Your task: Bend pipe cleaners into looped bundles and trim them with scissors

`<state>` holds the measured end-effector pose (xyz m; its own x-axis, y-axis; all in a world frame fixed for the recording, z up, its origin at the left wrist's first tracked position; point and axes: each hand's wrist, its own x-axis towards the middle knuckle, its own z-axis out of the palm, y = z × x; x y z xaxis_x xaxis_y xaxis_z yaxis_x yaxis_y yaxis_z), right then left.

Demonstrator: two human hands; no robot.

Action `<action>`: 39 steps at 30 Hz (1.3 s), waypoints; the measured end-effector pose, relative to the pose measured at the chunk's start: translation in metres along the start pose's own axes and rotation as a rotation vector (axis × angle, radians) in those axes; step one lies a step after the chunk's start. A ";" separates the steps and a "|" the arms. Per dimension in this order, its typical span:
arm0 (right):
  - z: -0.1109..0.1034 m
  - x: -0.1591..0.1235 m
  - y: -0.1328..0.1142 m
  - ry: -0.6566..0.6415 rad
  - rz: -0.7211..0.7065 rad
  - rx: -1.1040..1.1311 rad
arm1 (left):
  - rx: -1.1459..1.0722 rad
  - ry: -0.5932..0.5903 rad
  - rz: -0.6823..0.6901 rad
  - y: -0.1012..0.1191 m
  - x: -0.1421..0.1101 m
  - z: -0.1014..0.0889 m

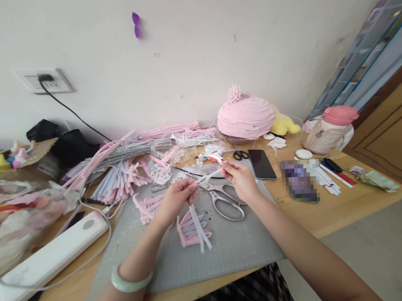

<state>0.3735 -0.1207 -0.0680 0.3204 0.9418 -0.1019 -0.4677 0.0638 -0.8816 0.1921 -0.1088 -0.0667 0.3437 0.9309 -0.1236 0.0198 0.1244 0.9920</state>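
Left hand (pixel 180 195) and right hand (pixel 237 176): grip of each pinched on a pale strip (pixel 209 176), held between them above a grey mat (pixel 242 250), two loose ends hanging below the left. Scissors (pixel 216 196) lie on the mat beneath the right; pink and lilac pieces (pixel 187 233) lie nearer the person. Farther back on the wooden surface (pixel 300 217), a pink dome (pixel 246 118) stands by the wall.

From where I stand: purple item (pixel 299 181) pixelated, can't identify. Left fingers (pixel 189 185) and right fingers (pixel 231 166) cover parts of pale strip (pixel 195 218). Yellow plush (pixel 289 123) partly behind pink ball (pixel 246 117). Plastic bag (pixel 32 220) cut off at left. Dark specks (pixel 207 213) too small to tell.
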 end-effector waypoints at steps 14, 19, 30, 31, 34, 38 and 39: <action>0.003 -0.010 0.012 -0.260 0.320 -0.143 | -0.664 0.285 0.073 0.006 0.016 -0.030; 0.007 -0.018 0.021 -0.400 0.392 -0.237 | -0.747 0.324 0.068 0.007 0.012 -0.026; 0.016 -0.033 0.035 -0.501 0.332 -0.478 | -0.901 0.238 0.151 0.011 0.002 -0.008; 0.016 -0.034 0.034 -0.513 0.331 -0.487 | -0.889 0.249 0.155 0.012 0.002 -0.009; 0.018 -0.036 0.033 -0.529 0.356 -0.489 | -0.849 0.294 0.165 0.013 0.001 -0.009; 0.019 -0.036 0.033 -0.502 0.380 -0.379 | -0.925 0.209 0.225 0.016 0.000 -0.008; 0.019 -0.035 0.034 -0.485 0.380 -0.333 | -0.942 0.189 0.220 0.016 0.000 -0.008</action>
<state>0.3308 -0.1453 -0.0853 -0.2549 0.9249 -0.2821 -0.1722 -0.3305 -0.9280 0.1853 -0.1038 -0.0513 0.0927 0.9955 -0.0221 -0.8107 0.0883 0.5788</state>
